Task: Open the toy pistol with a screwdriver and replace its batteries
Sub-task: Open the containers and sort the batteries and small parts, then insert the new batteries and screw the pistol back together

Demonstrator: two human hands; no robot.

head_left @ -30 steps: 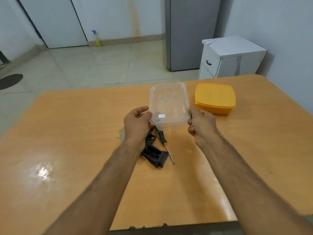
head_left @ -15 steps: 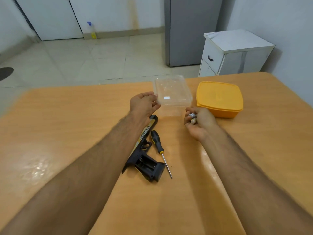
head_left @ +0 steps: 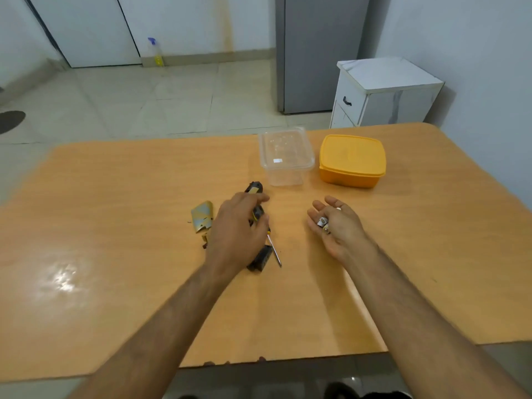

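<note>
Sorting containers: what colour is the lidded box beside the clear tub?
Yellow-orange, lid and base alike: the lidded box, clearest in the head view.

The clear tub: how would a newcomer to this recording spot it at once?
Look at the far side of the wooden table. Two lidded boxes sit there side by side, beyond both hands. The clear tub is the left one, see-through, while its neighbour, the yellow box, is opaque.

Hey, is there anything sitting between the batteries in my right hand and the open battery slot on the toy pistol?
Partly. The left hand lies over the toy pistol, and the screwdriver lies along the pistol's right side, facing the batteries in the right hand. Only bare table lies between.
</note>
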